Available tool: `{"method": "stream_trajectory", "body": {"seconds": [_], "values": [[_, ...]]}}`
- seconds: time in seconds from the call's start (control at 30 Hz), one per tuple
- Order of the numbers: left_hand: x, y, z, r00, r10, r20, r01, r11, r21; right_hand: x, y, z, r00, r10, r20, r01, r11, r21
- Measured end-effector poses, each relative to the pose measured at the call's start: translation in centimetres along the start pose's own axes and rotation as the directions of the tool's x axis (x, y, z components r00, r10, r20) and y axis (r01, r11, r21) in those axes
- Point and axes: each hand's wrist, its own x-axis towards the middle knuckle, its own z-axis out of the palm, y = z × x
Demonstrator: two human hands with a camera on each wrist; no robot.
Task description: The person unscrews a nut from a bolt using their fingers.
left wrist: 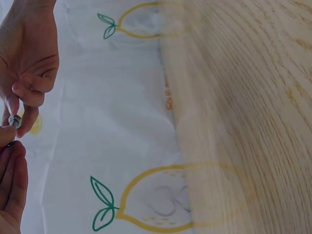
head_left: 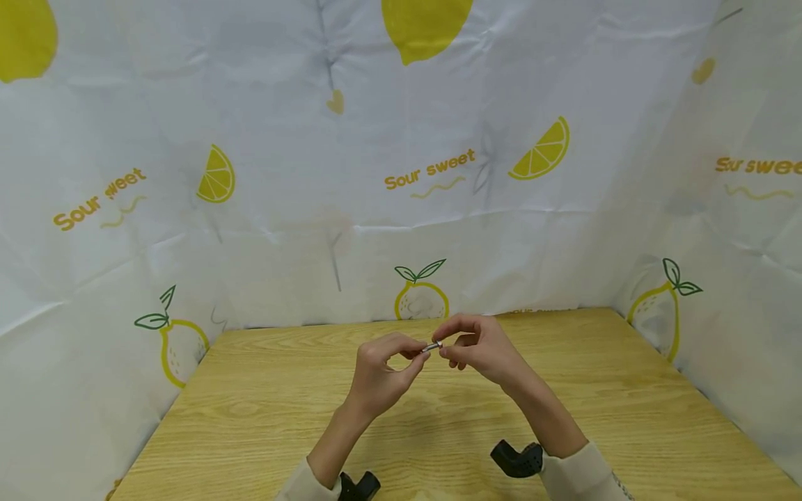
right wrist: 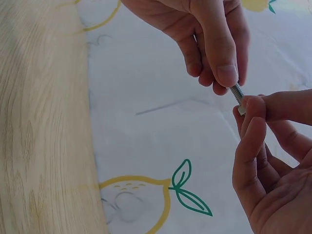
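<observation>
A small silvery bolt (head_left: 432, 346) is held up in the air between the two hands, over the far part of the table. My left hand (head_left: 381, 370) pinches the bolt by one end with thumb and fingertips. At the other end, the thumb and index finger of my right hand (head_left: 487, 350) pinch its wider end. Screw thread shows on the shank of the bolt (right wrist: 237, 91) in the right wrist view. Next to the right fingers is a wider hex part (right wrist: 242, 110); whether it is a head or a nut, I cannot tell. Fingers cover the rest.
Below the hands is a wood-grain table (head_left: 263, 417). A white cloth (head_left: 282, 174) printed with lemons stands behind it and along both sides. Black devices, one by the left cuff (head_left: 360, 486) and one by the right cuff (head_left: 516, 459), sit at the wrists.
</observation>
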Motion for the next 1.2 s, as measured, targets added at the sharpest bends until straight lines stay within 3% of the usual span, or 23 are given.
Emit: {"method": "stream_trajectory", "body": {"seconds": [0.13,0.47,0.83,1.0,1.2], "values": [[-0.02,-0.08,-0.08,1.000,-0.004,-0.005,0.004,1.000,0.001,-0.05,-0.05,-0.14,1.000,-0.007,0.012,0.007,1.000,-0.010],[0.05,-0.14,-0.09,1.000,0.015,-0.007,-0.015,1.000,-0.001,0.13,-0.02,-0.27,0.993,0.106,0.055,-0.104,0.994,-0.034],[0.12,-0.19,-0.18,1.000,0.011,-0.009,-0.011,1.000,-0.006,0.02,0.04,-0.45,0.997,0.059,0.045,-0.057,0.998,-0.038],[0.05,-0.17,-0.26,1.000,-0.018,0.001,0.018,0.999,-0.041,-0.01,-0.10,-0.42,0.998,0.031,0.049,-0.030,0.999,-0.025],[0.06,-0.17,-0.28,0.999,-0.045,0.002,0.045,0.996,-0.080,-0.11,-0.21,-0.61,0.995,0.063,0.072,-0.062,0.998,-0.012]]}}
